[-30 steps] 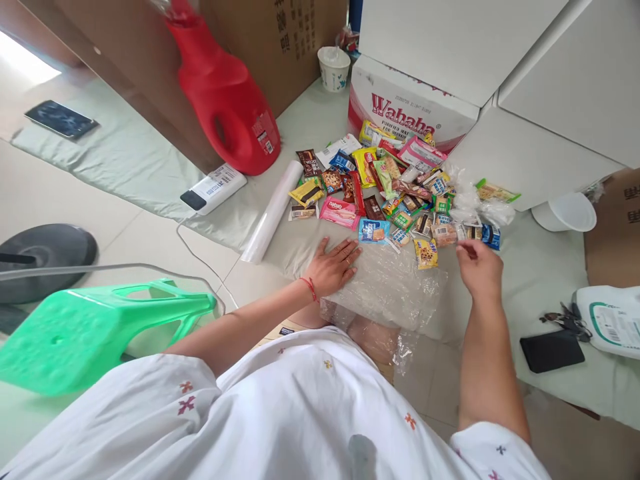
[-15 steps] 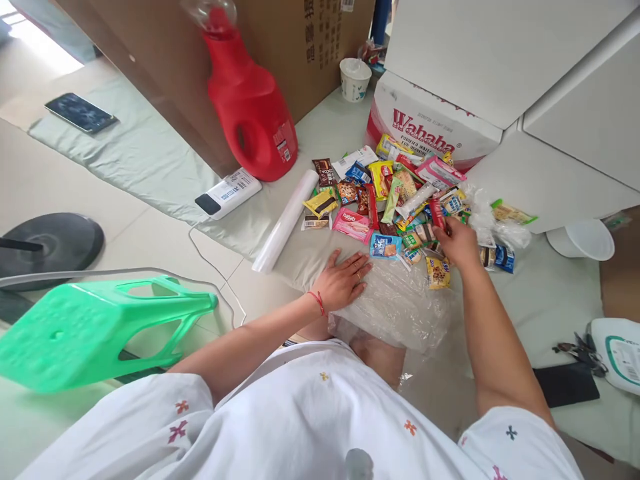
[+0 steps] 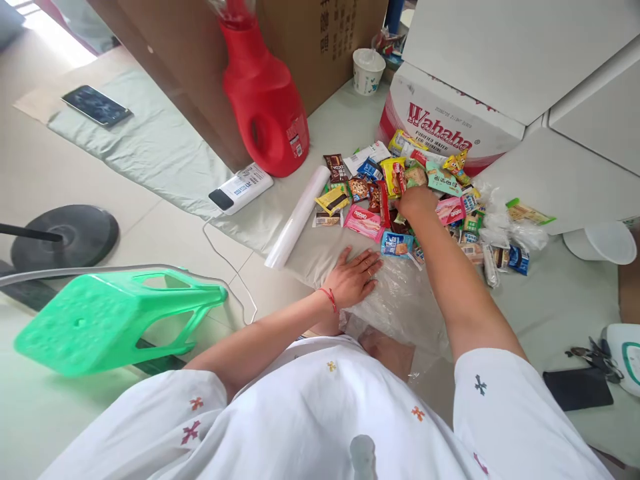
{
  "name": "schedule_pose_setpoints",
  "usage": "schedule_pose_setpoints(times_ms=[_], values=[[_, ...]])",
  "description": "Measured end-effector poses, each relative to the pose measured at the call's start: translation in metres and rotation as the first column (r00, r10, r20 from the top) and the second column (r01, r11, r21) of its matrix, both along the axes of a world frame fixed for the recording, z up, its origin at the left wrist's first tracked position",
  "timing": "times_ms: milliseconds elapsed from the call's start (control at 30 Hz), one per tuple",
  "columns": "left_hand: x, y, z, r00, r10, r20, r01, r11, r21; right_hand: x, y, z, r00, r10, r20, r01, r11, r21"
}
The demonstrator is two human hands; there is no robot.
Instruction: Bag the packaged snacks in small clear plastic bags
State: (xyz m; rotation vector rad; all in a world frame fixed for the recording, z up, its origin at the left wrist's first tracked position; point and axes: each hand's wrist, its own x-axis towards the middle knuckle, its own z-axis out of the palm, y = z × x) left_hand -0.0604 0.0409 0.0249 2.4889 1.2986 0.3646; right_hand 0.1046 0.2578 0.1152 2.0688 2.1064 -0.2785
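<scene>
My left hand (image 3: pixel 354 279) rests palm-down near the middle of the frame, released, its fingers slightly spread at the left edge of a crumpled clear plastic bag (image 3: pixel 407 293). A red bracelet (image 3: pixel 329 299) circles that wrist. My right hand (image 3: pixel 419 202) reaches into the heap of snack packets (image 3: pixel 415 176), right of and above the centre of the frame; its fingertips are hidden among the wrappers, so I cannot tell whether they grasp anything.

Just right of that hand lie a mint-green packet (image 3: pixel 444 179) and a pink packet (image 3: pixel 451 211). Left of it are a yellow packet (image 3: pixel 393 175) and a second pink one (image 3: pixel 364 222), with a blue packet (image 3: pixel 397 244) at the heap's lower edge. A white roll (image 3: pixel 297 217) lies just left of the heap, on the pale green sheet (image 3: pixel 320 250) under it all.

A Wahaha carton (image 3: pixel 450 120) stands behind the heap, a red jug (image 3: pixel 270 107) at upper centre-left, a white bowl (image 3: pixel 603 241) at the right edge. A green stool (image 3: pixel 80 323) lies tipped over at lower left.
</scene>
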Motion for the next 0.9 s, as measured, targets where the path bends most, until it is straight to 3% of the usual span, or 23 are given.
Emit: schedule_pose_setpoints(times_ms=[100,167,267,333,400,467,567,633,700,800,900], values=[[0.0,0.0,0.004,1.0,0.014,-0.002,-0.014,1.0,-0.018,0.009,0.001,0.008,0.995,-0.102,0.007,0.103,0.994,-0.047],[0.001,0.0,0.007,1.0,0.012,0.005,-0.012,1.0,-0.025,0.028,-0.013,0.024,0.995,-0.08,-0.057,0.08,0.997,-0.012],[0.001,0.0,0.007,1.0,0.02,0.012,-0.02,0.999,-0.033,0.061,-0.058,0.055,0.99,0.009,-0.143,0.001,0.998,0.069],[0.001,0.0,0.007,1.0,0.024,0.013,-0.024,0.999,-0.039,0.075,-0.1,0.068,0.979,0.087,-0.185,-0.082,0.996,0.036],[0.001,0.0,0.006,1.0,0.021,0.014,-0.02,0.999,-0.038,0.08,-0.143,0.066,0.957,0.196,-0.214,-0.222,0.969,-0.104],[0.0,0.0,0.005,1.0,0.014,0.016,-0.014,0.999,-0.034,0.077,-0.18,0.05,0.94,0.293,-0.173,-0.33,0.91,-0.251],[-0.001,0.0,0.004,1.0,0.012,0.013,-0.011,0.999,-0.031,0.071,-0.21,0.02,0.929,0.362,-0.08,-0.363,0.845,-0.392],[-0.001,0.0,0.003,1.0,0.017,0.012,-0.016,0.999,-0.033,0.072,-0.212,0.008,0.937,0.343,-0.071,-0.342,0.852,-0.397],[-0.001,0.0,0.003,1.0,0.018,0.013,-0.017,0.999,-0.034,0.078,-0.199,0.009,0.95,0.281,-0.139,-0.312,0.892,-0.328],[-0.001,0.0,0.003,1.0,0.016,0.006,-0.016,0.999,-0.038,0.077,-0.157,0.02,0.947,0.189,-0.261,-0.231,0.963,-0.138],[0.0,0.001,0.003,1.0,0.028,-0.009,-0.028,0.999,-0.04,0.045,-0.103,0.022,0.97,0.132,-0.206,-0.123,0.991,0.057]])
